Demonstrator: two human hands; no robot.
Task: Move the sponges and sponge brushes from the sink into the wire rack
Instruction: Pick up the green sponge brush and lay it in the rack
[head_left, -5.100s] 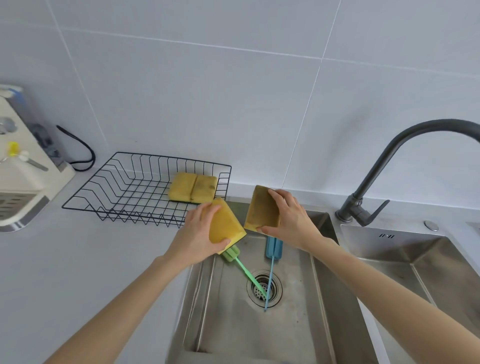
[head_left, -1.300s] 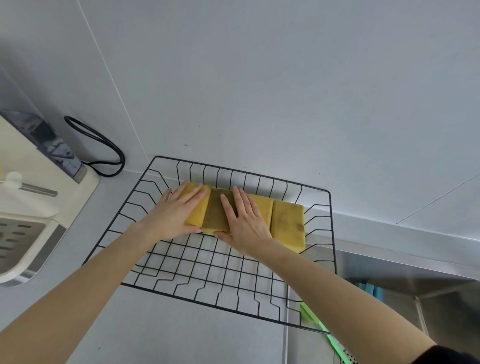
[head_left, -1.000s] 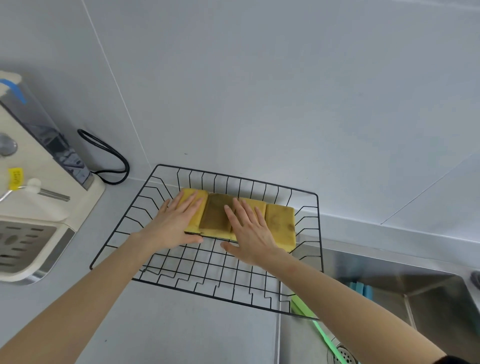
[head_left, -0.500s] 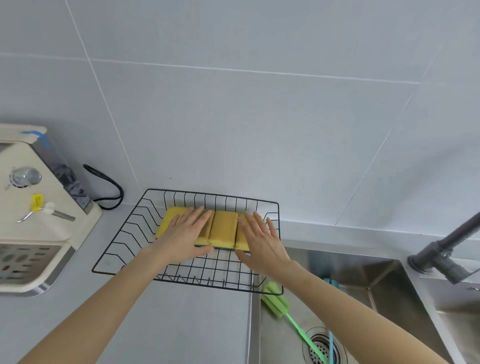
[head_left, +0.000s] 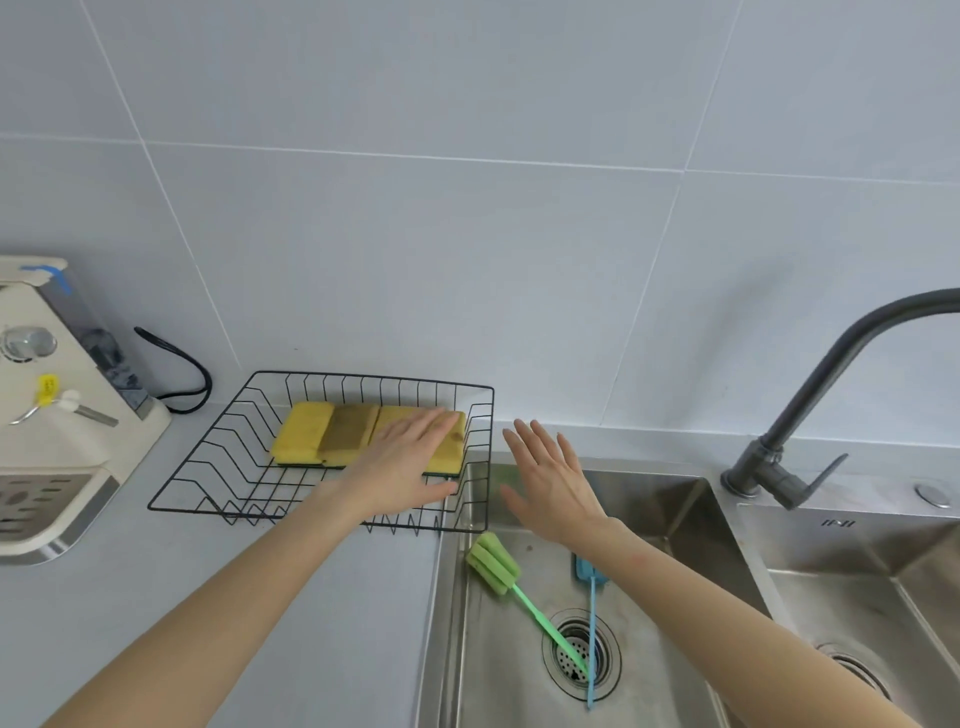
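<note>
Both hands have left the sponges: right hand (head_left: 553, 480), fingers spread and empty, now hangs over the sink (head_left: 691, 499); left hand (head_left: 410, 460), flat and empty, over the rack (head_left: 322, 512). Sponges (head_left: 322, 434) lie in the rack. Both brushes, green (head_left: 493, 564) and blue (head_left: 589, 571), lie in the sink; I think a thin wet handle may slip toward the drain (head_left: 582, 649).

No legible text anywhere.

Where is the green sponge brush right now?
The green sponge brush lies in the left sink basin, below the wire rack, beside the blue brush, handle reaching the drain.
</note>
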